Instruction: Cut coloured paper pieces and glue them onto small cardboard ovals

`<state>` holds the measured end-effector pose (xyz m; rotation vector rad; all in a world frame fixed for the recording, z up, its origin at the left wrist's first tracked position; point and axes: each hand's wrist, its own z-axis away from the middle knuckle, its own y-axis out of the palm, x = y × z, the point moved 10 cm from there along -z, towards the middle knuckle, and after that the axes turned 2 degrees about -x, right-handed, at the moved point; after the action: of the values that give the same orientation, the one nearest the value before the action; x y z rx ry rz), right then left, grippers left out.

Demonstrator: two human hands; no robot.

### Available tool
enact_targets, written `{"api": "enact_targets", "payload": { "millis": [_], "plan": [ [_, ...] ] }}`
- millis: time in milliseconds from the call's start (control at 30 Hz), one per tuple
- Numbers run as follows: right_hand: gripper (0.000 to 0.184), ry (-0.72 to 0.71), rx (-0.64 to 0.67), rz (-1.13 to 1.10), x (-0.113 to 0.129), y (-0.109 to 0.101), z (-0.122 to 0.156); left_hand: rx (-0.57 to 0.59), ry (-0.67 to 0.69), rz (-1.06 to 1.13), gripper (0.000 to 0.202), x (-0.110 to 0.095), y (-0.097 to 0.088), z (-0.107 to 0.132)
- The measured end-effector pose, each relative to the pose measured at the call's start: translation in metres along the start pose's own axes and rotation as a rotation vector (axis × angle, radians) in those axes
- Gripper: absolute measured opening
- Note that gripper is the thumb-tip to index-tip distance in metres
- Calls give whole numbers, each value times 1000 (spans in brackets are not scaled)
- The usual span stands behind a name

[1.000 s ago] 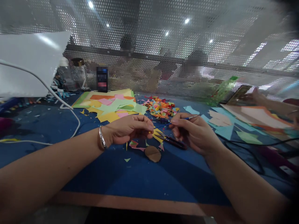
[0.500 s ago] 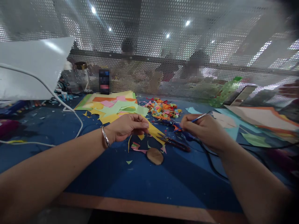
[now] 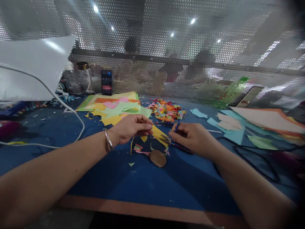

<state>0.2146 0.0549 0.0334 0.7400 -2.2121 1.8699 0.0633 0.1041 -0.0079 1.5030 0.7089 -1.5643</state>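
My left hand (image 3: 132, 127), with a metal bangle at the wrist, is curled with its fingertips pinched; what they hold is too small to make out. It hovers beside a yellow paper piece (image 3: 158, 133) on the blue table mat (image 3: 143, 178). My right hand (image 3: 192, 137) is closed round a thin blue tool (image 3: 177, 125) that points up and away. Dark-handled scissors (image 3: 175, 144) lie just under that hand. A brown oval disc (image 3: 158, 158) rests on the mat in front of both hands, among small coloured scraps.
A stack of coloured paper sheets (image 3: 114, 106) and a heap of small paper bits (image 3: 166, 113) lie behind my hands. A white cable (image 3: 76, 119) runs at left, a black cable (image 3: 257, 159) at right. Jars (image 3: 83, 78) and a perforated metal screen (image 3: 166, 47) stand at the back.
My right hand has come back from the right toward the scissors, and the blue tool now stands more upright. The left hand has barely moved.
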Motion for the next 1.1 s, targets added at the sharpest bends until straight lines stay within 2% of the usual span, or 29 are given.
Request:
{"api": "enact_targets", "payload": {
  "millis": [200,400,500,667,933,1100],
  "plan": [
    [36,-70,43,65,10,12,1,-27,47,-37,9,-6,1,2],
    [34,-44,131,117,7,23,3,-49,123,-94,13,-14,6,7],
    [31,-32,41,11,11,16,3,-70,136,-103,13,-13,8,8],
    [25,-119,-142,-171,26,3,8,-66,128,-57,16,-9,15,10],
    [11,-260,-296,-94,44,-2,14,-137,149,-87,18,-10,20,15],
    [9,-294,-337,-91,48,-5,17,-102,146,-21,13,-10,24,18]
  ]
}}
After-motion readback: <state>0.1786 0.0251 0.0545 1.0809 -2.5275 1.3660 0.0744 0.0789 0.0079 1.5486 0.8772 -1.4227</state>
